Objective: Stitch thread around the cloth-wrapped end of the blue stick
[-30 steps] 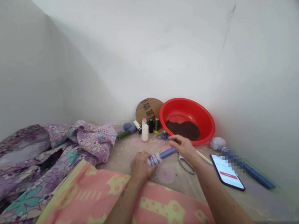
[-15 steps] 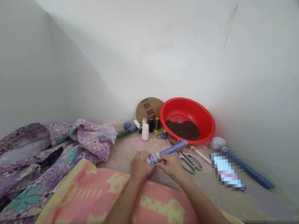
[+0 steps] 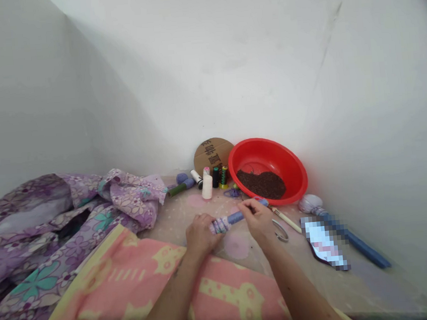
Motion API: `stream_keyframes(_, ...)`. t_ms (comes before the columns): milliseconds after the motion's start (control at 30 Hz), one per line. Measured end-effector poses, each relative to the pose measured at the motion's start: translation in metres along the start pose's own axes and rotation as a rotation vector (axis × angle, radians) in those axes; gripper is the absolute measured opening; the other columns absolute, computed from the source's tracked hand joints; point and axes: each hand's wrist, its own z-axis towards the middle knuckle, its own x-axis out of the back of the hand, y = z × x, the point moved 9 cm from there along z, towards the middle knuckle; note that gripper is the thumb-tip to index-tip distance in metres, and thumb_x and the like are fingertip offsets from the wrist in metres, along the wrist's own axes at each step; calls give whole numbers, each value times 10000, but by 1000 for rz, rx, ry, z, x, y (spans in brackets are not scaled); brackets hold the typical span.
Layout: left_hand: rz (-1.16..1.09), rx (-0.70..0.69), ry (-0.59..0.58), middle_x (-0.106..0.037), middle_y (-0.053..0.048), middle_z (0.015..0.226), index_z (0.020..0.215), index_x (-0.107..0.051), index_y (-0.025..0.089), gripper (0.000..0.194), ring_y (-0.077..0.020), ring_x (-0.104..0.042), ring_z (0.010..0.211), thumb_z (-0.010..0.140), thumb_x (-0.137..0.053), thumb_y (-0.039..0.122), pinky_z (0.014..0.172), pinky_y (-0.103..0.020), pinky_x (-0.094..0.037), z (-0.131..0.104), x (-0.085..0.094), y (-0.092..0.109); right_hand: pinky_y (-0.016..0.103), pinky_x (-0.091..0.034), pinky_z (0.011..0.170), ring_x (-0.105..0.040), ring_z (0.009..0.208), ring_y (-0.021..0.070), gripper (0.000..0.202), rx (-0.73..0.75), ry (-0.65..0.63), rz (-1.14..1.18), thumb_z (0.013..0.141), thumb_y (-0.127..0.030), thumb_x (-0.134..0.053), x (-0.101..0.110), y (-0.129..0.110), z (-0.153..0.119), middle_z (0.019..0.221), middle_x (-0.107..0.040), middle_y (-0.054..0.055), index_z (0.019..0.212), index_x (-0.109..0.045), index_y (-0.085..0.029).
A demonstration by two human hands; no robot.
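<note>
My left hand [image 3: 200, 235] is wrapped around the near end of a blue stick [image 3: 236, 217], where patterned cloth [image 3: 219, 225] is bound round it. The stick points up to the right, and its far tip lies close to the red basin. My right hand [image 3: 256, 219] is pinched together over the far part of the stick. What its fingertips hold, if anything, is too small to make out. Behind that hand, scissors [image 3: 280, 230] lie mostly hidden, with one grey handle loop showing. A pink and yellow cloth [image 3: 164, 284] spreads under my forearms.
A red basin [image 3: 300, 172] with dark brown grains leans by the wall beside a round cardboard piece [image 3: 213, 152]. Several thread spools [image 3: 207, 187] stand left of it. A cream-handled tool [image 3: 288, 220], phone [image 3: 323, 242] and blue wrapped rod [image 3: 359, 244] lie right. Floral fabric [image 3: 91, 215] is heaped left.
My right hand has moved right and slightly up, from beside the bound cloth to the stick's far part, and now covers most of the scissors. My left hand has kept its place.
</note>
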Motion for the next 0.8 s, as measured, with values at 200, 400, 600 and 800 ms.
stream_keyframes(200, -20, -18, 25, -562, 13, 901, 860, -554, 248, 295, -162, -461, 911, 600, -582, 383, 702, -249, -352, 0, 0, -1, 214, -356, 478, -450, 504, 102, 207, 0, 439, 138, 721, -365, -502, 70, -23, 11, 590, -504, -17, 734, -545, -163)
stream_keyframes(400, -26, 7, -14, -566, -3, 920, 865, -560, 240, 293, -170, -459, 930, 606, -584, 375, 727, -251, -352, -1, 0, 0, 238, -355, 517, -529, 574, 151, 192, 28, 48, -357, 724, -337, -492, 48, 1, 22, 630, -610, 23, 725, -626, -200)
stream_keyframes(600, -18, 10, -19, -563, 1, 920, 876, -559, 250, 274, -168, -453, 937, 622, -570, 352, 715, -248, -352, 0, 0, 1, 246, -319, 524, -549, 587, 168, 202, 67, -219, -651, 726, -295, -468, 5, 21, 2, 631, -633, 46, 674, -642, -207)
stream_keyframes(800, -20, -3, 4, -558, -11, 904, 857, -565, 240, 280, -168, -451, 922, 641, -549, 418, 715, -250, -347, 0, 0, 2, 219, -311, 496, -511, 531, 132, 206, 22, -397, -407, 721, -296, -467, -38, 29, -23, 558, -592, 3, 636, -622, -190)
